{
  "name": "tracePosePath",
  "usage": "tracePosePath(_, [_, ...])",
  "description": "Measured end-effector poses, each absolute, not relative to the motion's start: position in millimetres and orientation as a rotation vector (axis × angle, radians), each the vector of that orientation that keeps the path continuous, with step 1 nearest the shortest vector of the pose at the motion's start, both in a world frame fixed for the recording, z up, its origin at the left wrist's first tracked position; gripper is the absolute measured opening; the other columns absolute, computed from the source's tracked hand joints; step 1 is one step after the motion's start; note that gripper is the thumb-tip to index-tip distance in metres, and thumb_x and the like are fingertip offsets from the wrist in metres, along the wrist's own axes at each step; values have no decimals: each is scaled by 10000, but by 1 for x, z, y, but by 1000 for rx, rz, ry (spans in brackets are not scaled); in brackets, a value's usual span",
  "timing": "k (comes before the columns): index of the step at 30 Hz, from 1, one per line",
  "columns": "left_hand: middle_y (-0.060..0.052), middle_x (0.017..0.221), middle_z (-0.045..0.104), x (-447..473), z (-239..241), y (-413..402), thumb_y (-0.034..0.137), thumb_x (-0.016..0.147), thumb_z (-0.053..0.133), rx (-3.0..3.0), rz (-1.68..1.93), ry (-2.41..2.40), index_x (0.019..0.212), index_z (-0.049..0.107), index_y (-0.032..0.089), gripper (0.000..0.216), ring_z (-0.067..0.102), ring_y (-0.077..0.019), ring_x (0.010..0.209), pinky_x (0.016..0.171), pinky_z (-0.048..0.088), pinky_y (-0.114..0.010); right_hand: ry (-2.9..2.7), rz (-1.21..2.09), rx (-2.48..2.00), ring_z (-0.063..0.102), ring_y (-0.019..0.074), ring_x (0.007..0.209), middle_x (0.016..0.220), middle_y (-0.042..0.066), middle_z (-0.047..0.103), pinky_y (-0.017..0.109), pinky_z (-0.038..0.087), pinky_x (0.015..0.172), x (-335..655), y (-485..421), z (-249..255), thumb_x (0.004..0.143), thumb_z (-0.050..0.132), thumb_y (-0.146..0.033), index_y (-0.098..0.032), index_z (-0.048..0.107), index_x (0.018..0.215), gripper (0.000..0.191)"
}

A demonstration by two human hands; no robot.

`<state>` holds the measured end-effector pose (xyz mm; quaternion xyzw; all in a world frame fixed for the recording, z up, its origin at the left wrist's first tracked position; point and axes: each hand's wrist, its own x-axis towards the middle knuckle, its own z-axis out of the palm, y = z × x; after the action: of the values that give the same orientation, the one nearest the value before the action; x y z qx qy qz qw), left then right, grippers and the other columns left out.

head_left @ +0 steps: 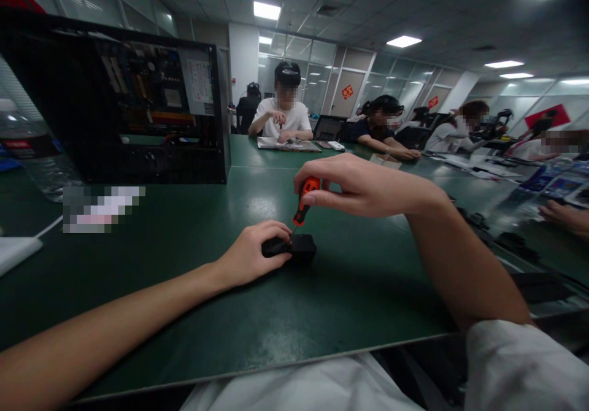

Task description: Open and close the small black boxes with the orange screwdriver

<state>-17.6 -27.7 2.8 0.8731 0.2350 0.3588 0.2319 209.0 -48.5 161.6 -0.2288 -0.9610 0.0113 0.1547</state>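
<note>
**Screwdriver on black block, both hands occupied**

Right hand (352, 184): closed around the handle of an orange-and-black screwdriver (302, 207), fingers curled over the top, thumb along the side. Wrist is raised above the worktop (368, 276). Driver leans a bit, handle top to the right; thin shaft runs down to the upper side of a small black block (304, 248). Can't tell if the tip sits in a screw; too small to see.

Left hand (251, 254): gripping the block's left end, fingers on the far side, thumb on the near side, fingertips right beside the shaft. Block lies on the green worktop, in front of the wearer, its right end sticking out past the fingers.

Around: open PC case (193, 162) upright at far left, boards visible inside. Clear plastic bottle (46, 169) just beside it, white object (18, 253) at the left edge. Across the worktop, a person in a white T-shirt (289, 116) works over a flat item (289, 145); to their right, a person in a dark top (368, 130) leans forward, arms on the surface.
</note>
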Motion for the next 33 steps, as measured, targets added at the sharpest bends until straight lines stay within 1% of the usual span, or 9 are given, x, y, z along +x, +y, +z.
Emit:
tracePosePath(8, [-57,1149,729,-18,4,-30,152,832,747,2373,991,651,941,683,186,131,689,-217,1075,976,491,-318,-2758,41,-670,596,145,781,903,55,685,254,432,694,208,-47,161,1013,513,-350,-151,641,1016,237])
tracePosePath(11, [-52,1112,734,-17,4,-31,158,818,750,2370,974,706,1015,684,185,209,692,-219,1038,950,501,-326,-2766,30,-638,599,154,829,959,61,680,263,450,729,209,-48,162,985,529,-285,-159,635,1049,176])
tracePosePath(14, [-61,1119,733,-10,6,-32,236,795,789,2365,959,787,1122,682,175,350,693,-233,1018,925,513,-340,-2823,27,-605,597,155,867,1037,71,666,266,455,740,207,-50,165,917,548,-169,-167,640,1069,178])
tracePosePath(16, [-62,1097,747,-2,8,-31,337,781,813,2341,936,858,1120,702,176,392,705,-244,978,883,528,-346,-2875,23,-588,588,143,832,1003,62,663,258,440,718,202,-51,166,883,568,-137,-166,652,1024,167])
tracePosePath(18, [-44,1010,767,6,8,-31,414,797,796,2314,911,932,1063,737,192,352,715,-237,893,809,537,-338,-2891,11,-570,581,133,791,930,45,664,252,423,702,197,-50,166,887,596,-164,-159,657,975,107])
tracePosePath(20, [-28,945,776,13,6,-30,433,824,771,2299,916,968,1010,763,210,290,716,-226,844,766,533,-326,-2854,-4,-572,585,127,769,886,37,670,248,411,687,194,-49,164,910,603,-200,-152,661,951,85])
tracePosePath(23, [-26,978,785,16,3,-28,408,839,771,2307,952,947,1002,773,222,247,721,-222,887,798,529,-320,-2810,11,-632,604,121,747,876,36,694,240,405,663,199,-48,164,926,578,-182,-149,669,958,102])
tracePosePath(27, [-36,1071,786,14,1,-28,400,842,776,2344,969,895,1022,770,216,258,725,-231,974,871,528,-329,-2793,10,-768,623,123,724,861,34,718,235,414,654,216,-46,170,887,593,-156,-153,688,940,109])
tracePosePath(33, [-62,1101,793,14,2,-28,438,835,773,2370,931,959,1086,768,197,348,738,-266,988,887,550,-363,-2797,-52,-804,635,133,738,874,39,732,239,432,673,222,-38,171,859,604,-159,-157,705,931,124])
